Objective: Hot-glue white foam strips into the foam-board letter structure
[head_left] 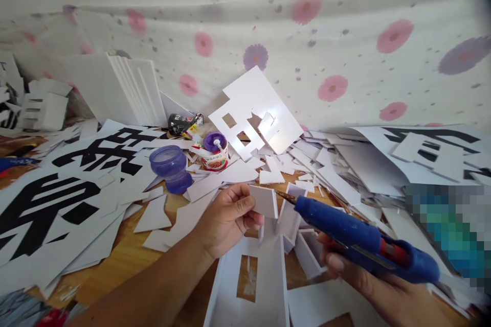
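Note:
Between the thumb and fingers of my left hand (232, 219) is a small white board piece (264, 201), held up over the work. My right hand (368, 283) is closed around a blue glue gun (345, 235), whose metal tip is close to the right edge of that piece; whether they touch is unclear. Below my hands lies a white board structure (264, 286) with raised thin side walls and a rectangular cutout. Smaller walled white parts (309, 253) adjoin it on the right.
A purple cup (171, 166) and a food tub (214, 156) stand behind my left hand. Sheets with black characters (57, 204) lie at left. A cut-out board (264, 107) leans against the floral sheet (333, 51). White scraps (153, 214) litter the wooden table (103, 250).

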A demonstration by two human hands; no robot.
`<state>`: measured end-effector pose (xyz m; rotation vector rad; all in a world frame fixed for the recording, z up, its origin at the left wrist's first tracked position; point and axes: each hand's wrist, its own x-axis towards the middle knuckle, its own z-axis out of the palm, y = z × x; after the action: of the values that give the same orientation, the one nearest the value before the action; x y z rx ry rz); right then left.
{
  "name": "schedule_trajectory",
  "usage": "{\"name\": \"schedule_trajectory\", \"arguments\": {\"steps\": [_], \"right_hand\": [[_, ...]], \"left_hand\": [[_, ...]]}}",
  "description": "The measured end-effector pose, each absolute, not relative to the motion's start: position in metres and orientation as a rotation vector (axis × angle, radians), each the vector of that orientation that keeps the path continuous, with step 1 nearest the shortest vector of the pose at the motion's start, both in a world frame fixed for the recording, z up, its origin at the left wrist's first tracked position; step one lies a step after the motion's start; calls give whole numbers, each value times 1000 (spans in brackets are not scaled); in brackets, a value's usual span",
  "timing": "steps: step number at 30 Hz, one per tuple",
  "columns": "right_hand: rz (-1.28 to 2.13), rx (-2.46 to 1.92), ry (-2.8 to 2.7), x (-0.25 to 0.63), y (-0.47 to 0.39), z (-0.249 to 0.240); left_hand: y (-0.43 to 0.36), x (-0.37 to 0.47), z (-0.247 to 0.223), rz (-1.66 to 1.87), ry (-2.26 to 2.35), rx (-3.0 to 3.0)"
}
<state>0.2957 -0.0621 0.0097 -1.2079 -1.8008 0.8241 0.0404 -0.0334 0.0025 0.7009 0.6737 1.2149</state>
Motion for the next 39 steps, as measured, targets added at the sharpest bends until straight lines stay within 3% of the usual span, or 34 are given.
{"name": "schedule_trajectory", "arguments": {"steps": [4,11,31,39], "right_hand": [[911,-1267,-1763,304,-63,-7],[959,-1045,-1883,288,-58,15],[848,-971,-1988,290,-56,17],[805,-785,-2013,287,-44,24]], "left_hand": [[-32,41,2,1226,680,705],[-32,40,4,1307,674,678],[-32,40,8,1274,724,750],[-26,44,13,1338,983,782]]}}
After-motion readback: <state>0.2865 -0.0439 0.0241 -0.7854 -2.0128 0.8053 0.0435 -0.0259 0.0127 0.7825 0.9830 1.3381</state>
